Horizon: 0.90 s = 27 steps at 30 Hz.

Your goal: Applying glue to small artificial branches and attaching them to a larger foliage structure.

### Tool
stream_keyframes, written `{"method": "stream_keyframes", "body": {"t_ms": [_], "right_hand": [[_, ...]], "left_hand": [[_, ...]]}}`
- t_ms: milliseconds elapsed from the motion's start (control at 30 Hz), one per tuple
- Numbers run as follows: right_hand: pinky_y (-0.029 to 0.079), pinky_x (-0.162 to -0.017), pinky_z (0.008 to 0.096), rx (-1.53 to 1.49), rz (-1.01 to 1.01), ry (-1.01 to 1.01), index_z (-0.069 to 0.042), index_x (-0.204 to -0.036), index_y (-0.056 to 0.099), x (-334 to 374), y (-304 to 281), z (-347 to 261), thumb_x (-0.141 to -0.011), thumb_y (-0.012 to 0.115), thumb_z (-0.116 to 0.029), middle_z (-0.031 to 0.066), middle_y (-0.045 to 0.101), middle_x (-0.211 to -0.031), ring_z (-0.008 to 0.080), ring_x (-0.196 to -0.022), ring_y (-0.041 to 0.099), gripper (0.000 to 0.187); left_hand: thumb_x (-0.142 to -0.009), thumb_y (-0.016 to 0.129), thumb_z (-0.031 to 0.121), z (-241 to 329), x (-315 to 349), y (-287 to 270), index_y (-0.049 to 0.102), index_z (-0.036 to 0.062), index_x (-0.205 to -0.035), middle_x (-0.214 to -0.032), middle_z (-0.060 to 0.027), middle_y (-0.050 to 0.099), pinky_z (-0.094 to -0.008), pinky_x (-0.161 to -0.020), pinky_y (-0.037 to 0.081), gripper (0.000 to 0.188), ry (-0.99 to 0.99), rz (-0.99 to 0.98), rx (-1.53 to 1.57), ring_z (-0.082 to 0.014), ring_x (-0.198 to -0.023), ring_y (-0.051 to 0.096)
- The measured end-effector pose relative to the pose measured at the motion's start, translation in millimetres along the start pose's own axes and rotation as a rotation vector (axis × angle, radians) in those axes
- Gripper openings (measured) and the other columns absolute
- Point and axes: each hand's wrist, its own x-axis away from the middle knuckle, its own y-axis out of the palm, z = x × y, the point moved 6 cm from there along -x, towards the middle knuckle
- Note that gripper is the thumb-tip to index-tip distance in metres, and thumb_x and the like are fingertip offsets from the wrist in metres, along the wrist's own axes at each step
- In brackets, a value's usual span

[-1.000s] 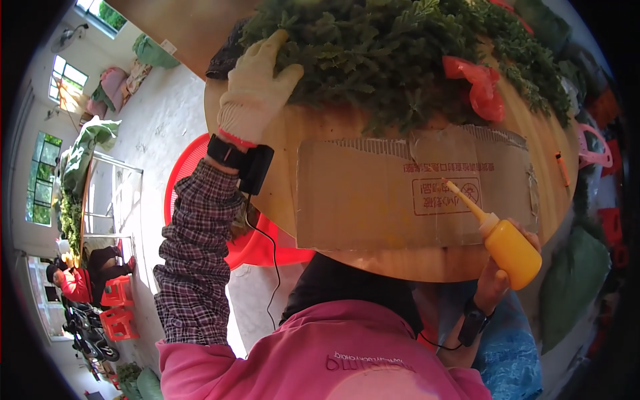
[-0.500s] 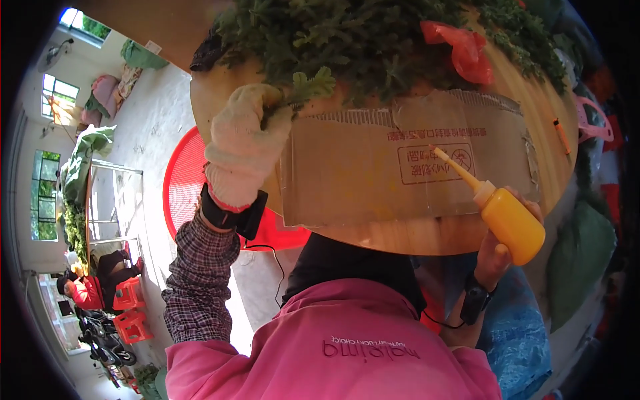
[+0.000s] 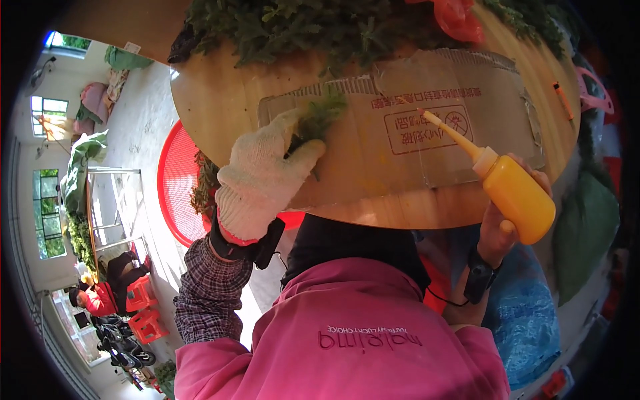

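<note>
My left hand point(image 3: 263, 180), in a white knitted glove, is closed around a green leafy sprig point(image 3: 323, 115). It hovers over the left part of a flattened cardboard sheet point(image 3: 367, 177), with the sprig's leaves pointing away from me. My bare right hand point(image 3: 497, 235) wraps a yellow squeeze bottle point(image 3: 519, 200) at the sheet's right side. The bottle is tilted, its long thin nozzle pointing up and left above the cardboard. A large heap of similar green sprigs point(image 3: 313, 30) lies beyond the sheet.
The round wooden table point(image 3: 213, 93) carries a red plastic bag point(image 3: 458, 20) and an orange pen-like tool point(image 3: 564, 101). Below its left edge is a red mesh basket point(image 3: 175, 190) with foliage in it. Far left, another person point(image 3: 100, 298) sits near red stools point(image 3: 141, 293).
My left hand has come nearer and to the right with the sprig, from the sheet's far left corner to over the cardboard. My right hand keeps the bottle in nearly the same pose.
</note>
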Motion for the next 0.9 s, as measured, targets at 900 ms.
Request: {"method": "stream_keyframes", "body": {"t_ms": [900], "right_hand": [[0.05, -0.102, 0.0445, 0.091, 0.001, -0.031, 0.003, -0.142, 0.035, -6.8, 2.9, 0.1, -0.085, 0.07, -0.064, 0.0287, 0.057, -0.134, 0.036, -0.121, 0.061, 0.094]], "left_hand": [[-0.082, 0.072, 0.019, -13.4, -4.7, 15.7, 0.066, 0.0105, -0.121, -0.119, -0.0118, 0.065, -0.0449, -0.088, 0.05, 0.04, 0.409, 0.177, -0.284, -0.0361, -0.105, 0.062]]}}
